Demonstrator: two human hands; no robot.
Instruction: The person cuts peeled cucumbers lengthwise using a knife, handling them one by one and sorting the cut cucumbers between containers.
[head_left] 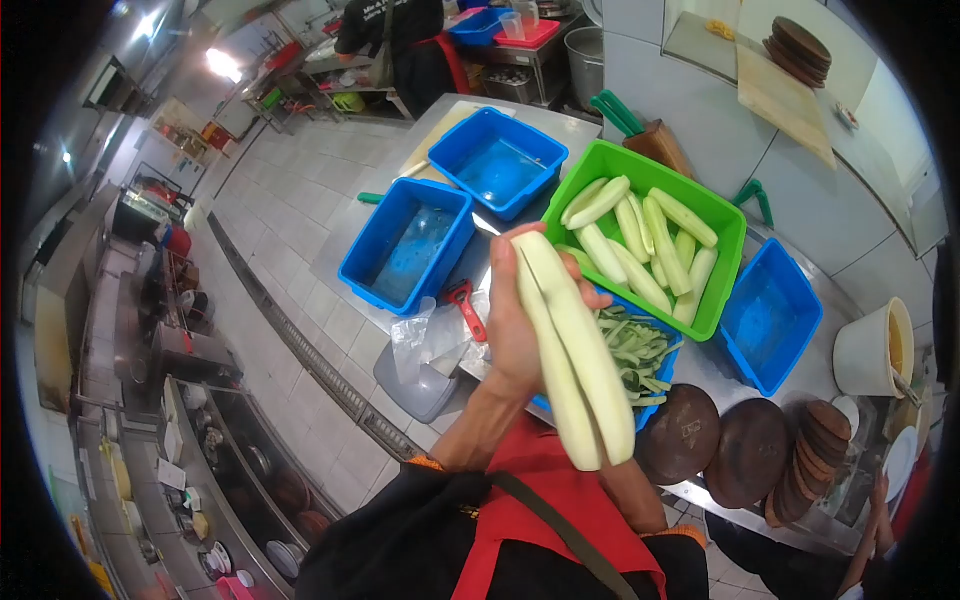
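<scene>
Cradling two long, pale-green peeled vegetable lengths (588, 355) side by side, we have the left hand (515, 325) curled around their upper end, thumb along one side and fingertips showing on the other. A dark seam runs between the lengths; we cannot tell whether they are separate or one split piece. The grip near one end probably leaves the lower stretch free. Our right forearm (632, 495) passes beneath, but the right hand is hidden, so we cannot tell how its fingers stand.

Behind our hold, the bright-green rectangular plastic tub (729, 270) contains more peeled lengths, near enough, we judge, for an easy reach. Green strips of peel (635, 345) lie below it in a blue plastic tray (657, 408), seemingly to keep scraps apart. A red-handled peeler (466, 312) rests by a clear plastic bag (415, 342), beside our left wrist.
</scene>
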